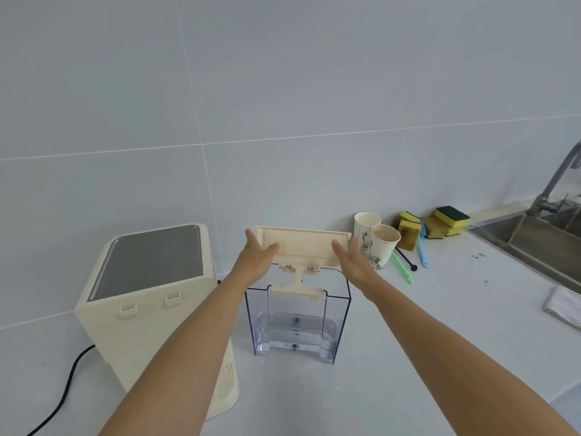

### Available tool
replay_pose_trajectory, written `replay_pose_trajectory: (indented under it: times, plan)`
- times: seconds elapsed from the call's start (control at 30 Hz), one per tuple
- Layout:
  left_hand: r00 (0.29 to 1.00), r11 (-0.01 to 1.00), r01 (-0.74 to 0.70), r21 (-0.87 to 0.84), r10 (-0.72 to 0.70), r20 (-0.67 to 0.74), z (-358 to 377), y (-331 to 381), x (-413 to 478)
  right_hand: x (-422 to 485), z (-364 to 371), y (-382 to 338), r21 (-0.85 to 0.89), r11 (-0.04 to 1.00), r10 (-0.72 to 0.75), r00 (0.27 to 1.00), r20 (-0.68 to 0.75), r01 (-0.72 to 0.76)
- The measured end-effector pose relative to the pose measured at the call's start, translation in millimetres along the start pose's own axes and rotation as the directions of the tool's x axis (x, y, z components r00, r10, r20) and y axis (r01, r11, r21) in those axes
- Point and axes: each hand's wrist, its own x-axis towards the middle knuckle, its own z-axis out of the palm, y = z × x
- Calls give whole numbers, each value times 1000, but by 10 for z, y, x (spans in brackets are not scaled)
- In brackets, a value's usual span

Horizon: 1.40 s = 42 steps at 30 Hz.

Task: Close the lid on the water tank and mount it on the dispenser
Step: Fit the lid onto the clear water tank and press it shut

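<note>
Over countertop [408,325], left hand [256,258] and right hand [352,261] hold upright lid [301,245].

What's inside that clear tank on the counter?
The water tank looks nearly empty: a small dark fitting on its floor, perhaps shallow water. The raised lid covers part of its back rim.

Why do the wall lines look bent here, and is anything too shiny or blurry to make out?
Head view: the wide-angle lens bows and tilts the wall tile seams, most near the edges; light is soft and even, shadows on the counter faint; the clear tank carries pale highlights yet reads fine; the lid is fairly sharp.
</note>
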Motion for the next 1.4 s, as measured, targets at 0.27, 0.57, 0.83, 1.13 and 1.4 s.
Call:
replay_pose_trajectory:
  times: [0.27, 0.57, 0.83, 1.13, 1.4]
  plan:
    - [1000, 992, 9, -125, -9, 2, -29, 58, 2, 27, 21, -18, 100, 995, 12, 999, -42, -8]
    - [993, 967, -59, -249, 32, -111, -18, -37, -123, -291, -13, -73, 161, 985, -39, 996, -86, 53]
    - [980, 923, -89, -373, 15, -197, 145, -230, -401, -571, 64, 8, 48, 998, -22, 991, -133, 29]
    - [977, 935, -54, -351, -22, -210, 299, -494, -663, -872, 217, 310, -89, 996, 15, 995, -97, -24]
    - [977, 949, -53, -310, -15, -213, 376, -591, -699, -924, 224, 384, -150, 988, 9, 997, -81, -22]
